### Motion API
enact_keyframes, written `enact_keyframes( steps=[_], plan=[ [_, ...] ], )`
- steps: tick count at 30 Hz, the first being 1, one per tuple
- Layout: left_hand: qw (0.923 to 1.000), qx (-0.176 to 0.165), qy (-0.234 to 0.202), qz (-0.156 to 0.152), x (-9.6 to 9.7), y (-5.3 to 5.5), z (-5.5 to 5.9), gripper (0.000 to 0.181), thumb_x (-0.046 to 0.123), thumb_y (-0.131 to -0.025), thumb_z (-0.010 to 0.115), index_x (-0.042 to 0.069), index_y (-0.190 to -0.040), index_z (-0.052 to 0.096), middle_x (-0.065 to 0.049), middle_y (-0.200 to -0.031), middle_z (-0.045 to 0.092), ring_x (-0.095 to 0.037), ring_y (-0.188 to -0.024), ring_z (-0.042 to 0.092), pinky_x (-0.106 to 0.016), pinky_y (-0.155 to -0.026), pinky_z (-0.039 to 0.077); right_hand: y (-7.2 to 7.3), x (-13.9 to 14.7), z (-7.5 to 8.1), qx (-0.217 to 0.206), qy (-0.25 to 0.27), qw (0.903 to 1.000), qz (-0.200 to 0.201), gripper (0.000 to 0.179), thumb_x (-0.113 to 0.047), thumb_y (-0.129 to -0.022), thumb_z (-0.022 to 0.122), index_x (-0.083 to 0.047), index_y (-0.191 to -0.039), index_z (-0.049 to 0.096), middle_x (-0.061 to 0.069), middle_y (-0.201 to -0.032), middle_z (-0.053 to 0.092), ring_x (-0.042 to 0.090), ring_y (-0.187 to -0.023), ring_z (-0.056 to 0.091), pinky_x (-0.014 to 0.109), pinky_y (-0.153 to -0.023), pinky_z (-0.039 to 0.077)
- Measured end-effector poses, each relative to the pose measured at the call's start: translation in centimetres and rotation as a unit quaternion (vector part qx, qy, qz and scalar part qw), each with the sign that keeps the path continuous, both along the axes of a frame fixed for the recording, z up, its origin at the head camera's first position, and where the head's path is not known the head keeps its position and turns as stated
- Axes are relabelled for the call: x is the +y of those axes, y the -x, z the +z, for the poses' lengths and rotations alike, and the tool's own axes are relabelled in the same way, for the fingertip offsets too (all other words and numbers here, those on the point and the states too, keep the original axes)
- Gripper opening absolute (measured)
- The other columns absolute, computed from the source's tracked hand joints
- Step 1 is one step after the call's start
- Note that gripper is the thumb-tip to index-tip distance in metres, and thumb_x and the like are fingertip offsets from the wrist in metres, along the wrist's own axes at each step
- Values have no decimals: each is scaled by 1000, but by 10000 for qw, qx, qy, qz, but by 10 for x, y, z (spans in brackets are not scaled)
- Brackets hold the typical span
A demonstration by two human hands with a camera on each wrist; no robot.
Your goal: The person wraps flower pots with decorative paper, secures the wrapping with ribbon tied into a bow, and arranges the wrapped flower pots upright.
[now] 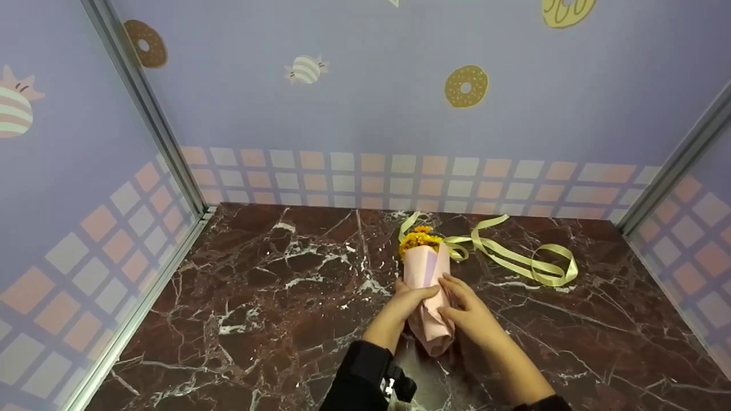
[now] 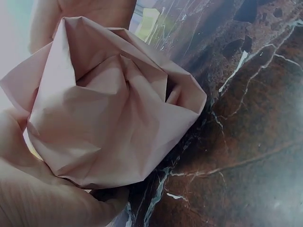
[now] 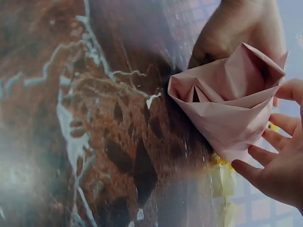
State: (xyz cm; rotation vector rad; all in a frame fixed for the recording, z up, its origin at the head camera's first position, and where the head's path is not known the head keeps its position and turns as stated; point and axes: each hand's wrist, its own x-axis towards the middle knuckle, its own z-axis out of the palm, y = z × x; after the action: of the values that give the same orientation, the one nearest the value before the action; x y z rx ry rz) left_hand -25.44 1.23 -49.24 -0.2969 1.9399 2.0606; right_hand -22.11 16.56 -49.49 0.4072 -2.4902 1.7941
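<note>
A small bouquet of yellow-orange flowers [image 1: 420,244] wrapped in pink paper [image 1: 421,267] lies on the marble-patterned surface, blooms pointing away from me. My left hand [image 1: 404,307] grips the wrap from the left, thumb across its front and fingers hidden behind. On the opposite side my right hand [image 1: 473,315] touches the paper with its fingertips. In the right wrist view, the fingers of that right hand [image 3: 279,163] are spread and fairly straight along the wrap. The left wrist view shows the folded, crumpled lower end of the paper [image 2: 90,118] between both hands.
A pale yellow-green ribbon [image 1: 558,281] lies in loose loops to the right of the bouquet, with one end behind the flowers. The dark red marbled tabletop [image 1: 274,319] meets a patterned back wall [image 1: 365,114] and side walls.
</note>
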Motion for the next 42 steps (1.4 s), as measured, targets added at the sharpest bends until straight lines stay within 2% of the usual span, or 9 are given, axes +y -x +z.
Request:
enact_keyframes(
  steps=[4, 8, 11, 14, 17, 25, 31, 37, 42],
  plan=[
    [9999, -1, -119, 48, -2, 0, 0, 104, 21, -80, 75, -10, -149, 4, -35, -144, 28, -45, -130, 35, -49, -110, 30, 4, -8, 1, -509, 510, 9947, -736, 43, 0, -89, 58, 12, -129, 54, 26, -137, 48, 34, -124, 48, 38, -102, 39],
    [9995, 4, -307, -110, -6, -3, -3, 104, 23, -80, 75, -8, -150, 4, -33, -143, 29, -43, -130, 34, -50, -111, 28, 8, -12, -1, -1691, 1306, 9679, -1323, 56, -17, -95, 62, 18, -133, 42, 27, -119, 57, 27, -96, 61, 33, -80, 52],
    [9986, 39, -467, -238, -10, -5, -6, 104, 23, -80, 74, -6, -151, 4, -30, -144, 31, -41, -130, 35, -51, -112, 23, 11, -12, -5, -2571, 1734, 9440, -1123, 53, -28, -95, 62, 14, -124, 48, 14, -91, 64, 17, -76, 61, 31, -68, 54],
    [9973, 81, -636, -370, -14, -6, -9, 106, 22, -79, 74, -5, -151, 1, -29, -148, 27, -40, -134, 31, -52, -114, 17, 16, -10, -7, -3035, 1998, 9292, -684, 34, -31, -95, 61, 3, -103, 60, 2, -73, 61, 13, -68, 59, 30, -66, 53],
    [9970, 116, -588, -489, -17, -7, -11, 110, 22, -79, 76, -5, -152, -2, -31, -152, 22, -42, -138, 25, -53, -115, 12, 19, -7, -8, -3092, 1999, 9294, -252, 26, -29, -95, 61, -3, -95, 63, 2, -78, 64, 14, -74, 61, 30, -70, 53],
    [9947, 171, -703, -726, -24, -10, -19, 109, 17, -76, 79, -4, -152, 4, -29, -149, 28, -42, -135, 31, -52, -114, 19, 20, -5, -12, -3030, 1851, 9342, 355, 36, -25, -95, 60, 8, -109, 57, 8, -90, 68, 19, -84, 66, 35, -78, 54],
    [9916, 302, -905, -879, -27, -10, -23, 106, 10, -76, 78, -3, -152, 5, -25, -142, 38, -39, -129, 39, -51, -113, 21, 19, -11, -14, -2878, 1900, 9381, 328, 48, -23, -92, 63, 14, -119, 48, 11, -92, 68, 22, -85, 66, 37, -79, 55],
    [9921, 398, -753, -919, -26, -12, -20, 106, 8, -75, 79, -4, -151, 7, -28, -144, 34, -42, -131, 36, -51, -113, 23, 19, -13, -14, -2697, 1774, 9465, 56, 49, -22, -89, 67, 14, -118, 50, 12, -92, 68, 23, -85, 67, 35, -80, 54],
    [9911, 521, -627, -1053, -26, -15, -20, 108, 8, -74, 80, -2, -152, 6, -28, -144, 35, -42, -130, 37, -53, -113, 22, 15, -18, -20, -2637, 1890, 9456, -237, 47, -22, -89, 67, 12, -116, 51, 11, -89, 68, 22, -81, 66, 34, -78, 54]
  ],
)
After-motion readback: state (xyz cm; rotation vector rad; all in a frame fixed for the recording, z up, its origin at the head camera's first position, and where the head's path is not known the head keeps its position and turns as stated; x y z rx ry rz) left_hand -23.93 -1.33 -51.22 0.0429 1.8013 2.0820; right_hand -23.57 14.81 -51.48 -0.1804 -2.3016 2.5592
